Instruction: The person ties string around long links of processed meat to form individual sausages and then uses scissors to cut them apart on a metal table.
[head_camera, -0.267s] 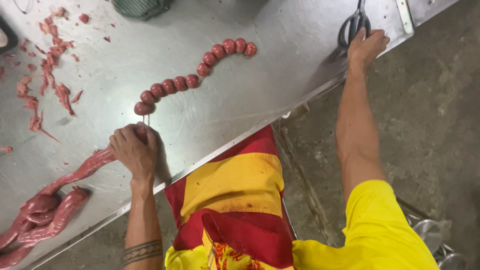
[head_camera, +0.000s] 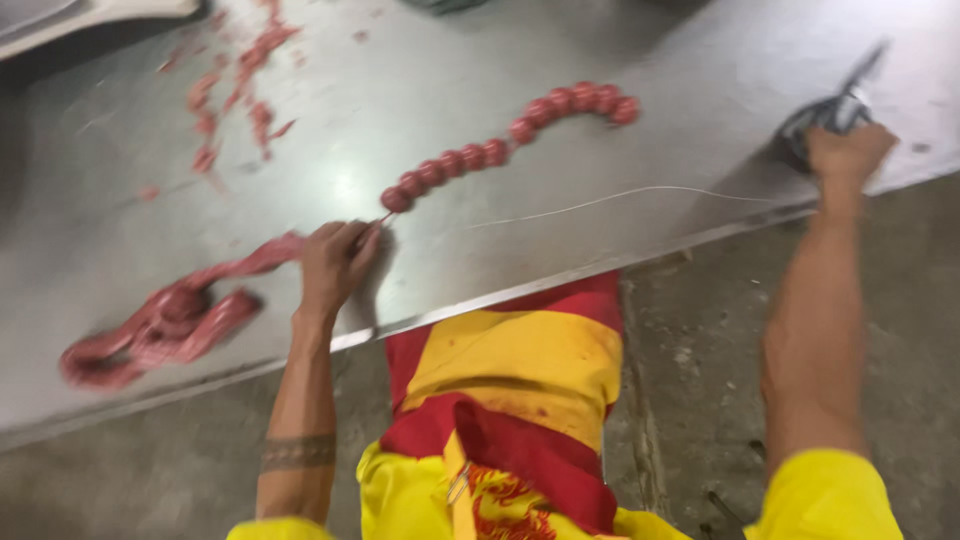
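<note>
A chain of small round red sausage links (head_camera: 500, 140) curves across the steel table (head_camera: 560, 60). My left hand (head_camera: 335, 262) pinches the casing at the near end of the chain, where the untied filled casing (head_camera: 170, 320) trails off to the left in a loose pink heap. My right hand (head_camera: 848, 152) reaches to the table's right edge and is closed on dark-handled scissors (head_camera: 825, 112). A thin white string (head_camera: 620, 198) runs along the table from the left hand toward the right hand.
Scraps of red meat (head_camera: 235, 90) are scattered on the table's far left. A white tray edge (head_camera: 80, 18) shows at the top left corner. Below the table edge lies a concrete floor (head_camera: 700, 340), and I wear a red and yellow apron.
The view has shifted and blurred. My right hand has closed on the scissors at the table's right edge, and a white string now shows stretched between the hands.
</note>
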